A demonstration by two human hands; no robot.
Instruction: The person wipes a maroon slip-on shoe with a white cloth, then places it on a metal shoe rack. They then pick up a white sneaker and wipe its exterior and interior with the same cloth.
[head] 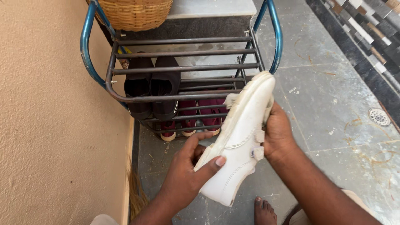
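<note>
I hold a white strap shoe (239, 137) tilted on its side in front of a metal shoe rack (183, 66), both hands on it. My left hand (187, 171) grips its lower edge, thumb pressed on the side. My right hand (278, 133) supports it from behind, near the straps. The shoe's toe points up toward the rack's right side.
A pair of black shoes (152, 93) sits on the rack's middle shelf, with a maroon pair (196, 118) on the shelf below. A wicker basket (135, 12) stands at the top. A beige wall (54, 125) runs along the left. My bare foot (264, 210) rests on grey floor tiles; a drain (379, 116) lies at right.
</note>
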